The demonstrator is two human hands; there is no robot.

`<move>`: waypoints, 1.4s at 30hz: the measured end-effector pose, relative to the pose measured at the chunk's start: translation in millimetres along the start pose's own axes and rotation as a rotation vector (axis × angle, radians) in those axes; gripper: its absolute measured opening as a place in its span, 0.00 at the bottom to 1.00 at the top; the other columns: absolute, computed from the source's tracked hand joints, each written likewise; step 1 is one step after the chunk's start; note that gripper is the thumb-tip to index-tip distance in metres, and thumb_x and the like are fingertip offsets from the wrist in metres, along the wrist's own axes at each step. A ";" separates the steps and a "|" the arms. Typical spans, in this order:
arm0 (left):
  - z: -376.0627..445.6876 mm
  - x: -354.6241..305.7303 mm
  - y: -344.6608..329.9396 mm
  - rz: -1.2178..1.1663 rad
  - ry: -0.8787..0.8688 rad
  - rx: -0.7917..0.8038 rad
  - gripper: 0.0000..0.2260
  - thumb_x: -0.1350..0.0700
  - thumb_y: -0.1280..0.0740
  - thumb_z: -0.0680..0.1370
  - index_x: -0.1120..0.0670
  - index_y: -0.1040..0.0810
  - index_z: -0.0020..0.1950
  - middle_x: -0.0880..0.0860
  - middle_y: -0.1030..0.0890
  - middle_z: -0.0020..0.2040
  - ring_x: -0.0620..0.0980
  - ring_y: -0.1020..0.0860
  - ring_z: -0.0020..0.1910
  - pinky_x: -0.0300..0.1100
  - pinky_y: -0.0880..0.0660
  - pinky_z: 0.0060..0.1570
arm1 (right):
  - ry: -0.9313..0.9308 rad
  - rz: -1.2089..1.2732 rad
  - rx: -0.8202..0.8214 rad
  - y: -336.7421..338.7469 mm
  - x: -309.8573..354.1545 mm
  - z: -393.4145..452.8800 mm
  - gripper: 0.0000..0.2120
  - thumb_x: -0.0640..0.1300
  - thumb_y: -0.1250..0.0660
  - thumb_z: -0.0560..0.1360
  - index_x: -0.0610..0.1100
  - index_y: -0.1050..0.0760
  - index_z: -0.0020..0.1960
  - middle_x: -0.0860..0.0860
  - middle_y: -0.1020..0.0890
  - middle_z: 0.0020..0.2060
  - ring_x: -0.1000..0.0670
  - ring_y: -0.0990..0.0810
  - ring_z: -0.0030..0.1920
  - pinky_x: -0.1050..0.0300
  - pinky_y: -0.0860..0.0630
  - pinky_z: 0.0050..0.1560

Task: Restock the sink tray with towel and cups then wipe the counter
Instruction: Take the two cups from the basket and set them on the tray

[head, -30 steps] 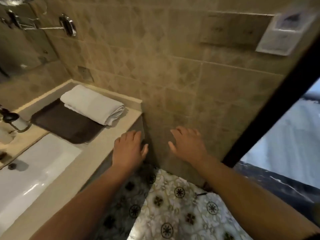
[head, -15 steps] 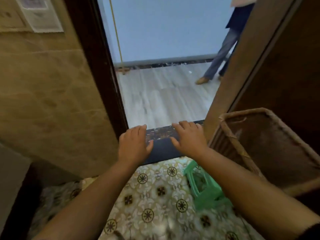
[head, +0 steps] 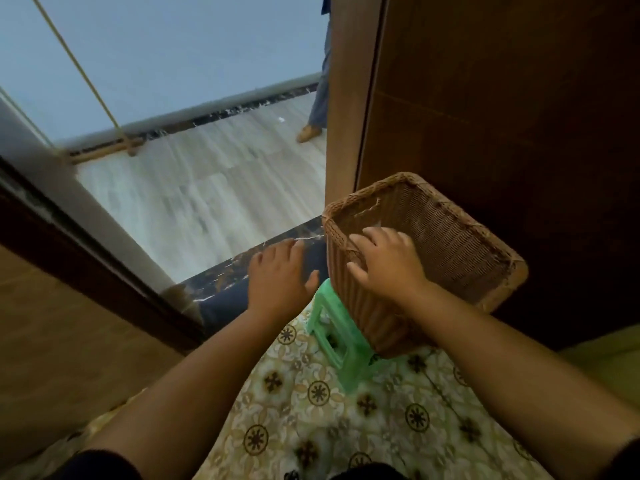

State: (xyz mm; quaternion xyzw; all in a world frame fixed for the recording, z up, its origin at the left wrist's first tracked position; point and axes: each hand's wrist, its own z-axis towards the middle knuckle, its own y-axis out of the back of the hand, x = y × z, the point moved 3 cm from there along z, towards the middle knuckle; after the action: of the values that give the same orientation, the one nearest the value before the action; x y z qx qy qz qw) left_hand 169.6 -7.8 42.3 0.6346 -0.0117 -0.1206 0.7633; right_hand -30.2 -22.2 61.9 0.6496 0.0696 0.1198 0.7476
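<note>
A brown wicker basket (head: 460,244) stands on a green plastic stool (head: 329,327) beside the open doorway. My right hand (head: 384,261) hovers over the basket's near rim, fingers spread, with nothing in it. My left hand (head: 277,275) is open just left of the basket, above the dark marble threshold (head: 221,282). What lies inside the basket is hidden behind my right hand. The sink tray, towel, cups and counter are out of view.
A dark wooden door (head: 502,98) stands behind the basket on the right. The door frame (head: 86,254) and tiled wall (head: 52,341) close off the left. Another person's leg and shoe (head: 311,131) show on the pale floor beyond the threshold.
My view has swung right, from the sink counter with the folded towel to the doorway and then the basket. Both hands moved with it; my right hand now reaches over the basket's rim.
</note>
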 end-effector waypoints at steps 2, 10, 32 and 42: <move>13.4 -15.5 -8.5 -0.003 -0.015 0.000 0.28 0.37 0.44 0.75 0.52 0.33 0.71 0.55 0.26 0.69 0.57 0.28 0.66 0.57 0.32 0.63 | -0.010 -0.008 -0.002 -3.6 -20.8 1.3 0.26 0.60 0.38 0.74 0.50 0.30 0.69 0.46 0.26 0.66 0.43 0.30 0.66 0.42 0.36 0.65; 59.1 -74.0 -48.1 0.013 0.086 -0.004 0.29 0.37 0.44 0.77 0.51 0.35 0.73 0.54 0.28 0.70 0.56 0.30 0.68 0.58 0.34 0.67 | 0.077 0.016 0.053 -34.1 -114.0 29.5 0.27 0.61 0.41 0.76 0.51 0.34 0.72 0.46 0.29 0.70 0.44 0.35 0.70 0.40 0.39 0.70; 151.6 -186.2 -305.7 -0.374 1.090 0.159 0.33 0.44 0.32 0.75 0.54 0.41 0.75 0.57 0.34 0.73 0.57 0.32 0.69 0.55 0.31 0.64 | -0.240 0.551 0.484 -300.5 -268.2 119.3 0.46 0.55 0.26 0.71 0.43 0.49 0.78 0.41 0.42 0.76 0.40 0.39 0.73 0.43 0.36 0.69; 132.8 -156.5 -409.0 -0.702 1.305 0.082 0.51 0.45 0.26 0.72 0.49 0.61 0.80 0.55 0.49 0.81 0.59 0.36 0.74 0.58 0.29 0.63 | -0.249 0.766 0.584 -392.1 -251.6 123.4 0.56 0.46 0.21 0.67 0.44 0.59 0.79 0.43 0.47 0.78 0.42 0.44 0.76 0.40 0.38 0.72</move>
State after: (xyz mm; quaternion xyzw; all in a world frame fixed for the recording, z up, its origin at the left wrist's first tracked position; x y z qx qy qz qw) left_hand -74.2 -172.6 -308.1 0.5717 0.6433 0.0447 0.5073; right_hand -205.3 -257.7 -320.4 0.8200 -0.2331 0.2830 0.4394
